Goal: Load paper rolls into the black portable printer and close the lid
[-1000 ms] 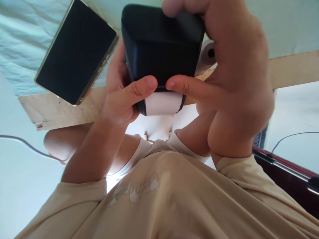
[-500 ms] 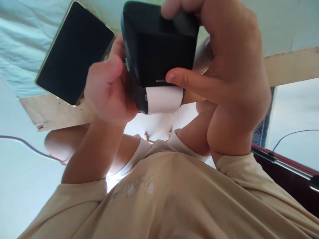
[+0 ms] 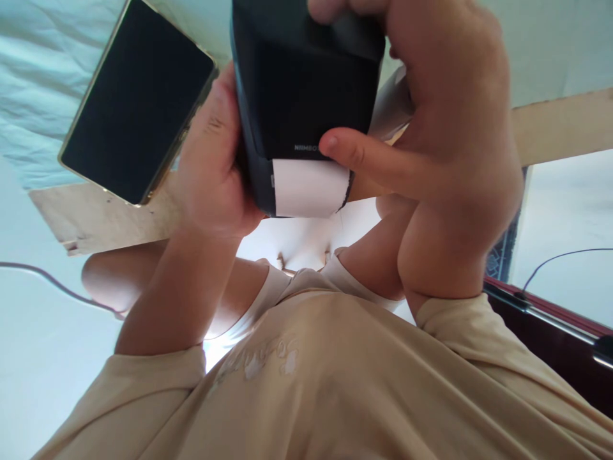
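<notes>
A black label printer (image 3: 311, 96) marked NIIMBOT is held up between my two hands. White label paper (image 3: 311, 188) sticks out of its lower end. My left hand (image 3: 211, 160) is closed around the printer's left side, its fingertips partly hidden behind it. With my right hand (image 3: 450, 115) I grip the right side, thumb on the front face close to the lettering and fingers over the upper part. A pale greyish thing (image 3: 393, 105) shows between the printer and my right palm; I cannot make out what it is.
Left of the printer a dark-screened phone or tablet (image 3: 136, 102) with a gold edge lies on the light green cloth (image 3: 33, 96). A wooden board edge (image 3: 105, 214) runs below it. One cable (image 3: 57, 281) hangs at left; a dark red case-like object (image 3: 550, 345) stands at lower right.
My left thumb has shifted from beside the printer up along its left side. The printer has moved slightly up and left, and more of its lettering shows.
</notes>
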Action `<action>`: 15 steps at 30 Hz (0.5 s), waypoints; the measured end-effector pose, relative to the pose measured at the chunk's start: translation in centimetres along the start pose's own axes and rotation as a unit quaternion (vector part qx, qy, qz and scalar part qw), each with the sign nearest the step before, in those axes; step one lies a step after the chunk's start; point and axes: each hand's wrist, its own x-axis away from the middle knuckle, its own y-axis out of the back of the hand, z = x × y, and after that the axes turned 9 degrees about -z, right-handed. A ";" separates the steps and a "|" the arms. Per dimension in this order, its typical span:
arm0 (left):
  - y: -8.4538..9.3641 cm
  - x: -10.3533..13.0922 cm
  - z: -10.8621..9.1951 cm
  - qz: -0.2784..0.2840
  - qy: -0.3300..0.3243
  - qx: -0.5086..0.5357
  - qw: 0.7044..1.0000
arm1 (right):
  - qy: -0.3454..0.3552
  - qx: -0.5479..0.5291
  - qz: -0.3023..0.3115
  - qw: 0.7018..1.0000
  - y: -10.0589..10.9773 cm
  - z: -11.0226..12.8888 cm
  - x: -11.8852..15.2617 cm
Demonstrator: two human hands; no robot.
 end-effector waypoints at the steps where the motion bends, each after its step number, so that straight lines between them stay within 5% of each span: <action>1: 0.0 0.0 0.0 -0.013 0.000 0.000 1.000 | 0.005 0.008 0.003 1.000 0.0 -0.1 0.0; 10: 0.7 -0.2 0.1 0.012 0.013 0.013 1.000 | -0.011 0.016 0.026 0.999 0.1 1.2 -0.1; 13: 0.6 -0.1 -0.2 0.013 0.028 -0.005 0.999 | 0.016 0.006 0.003 1.000 0.1 1.2 -0.3; 15: 0.5 0.0 -0.3 0.002 0.049 -0.013 0.999 | -0.030 -0.008 -0.024 0.999 -0.1 0.7 -0.5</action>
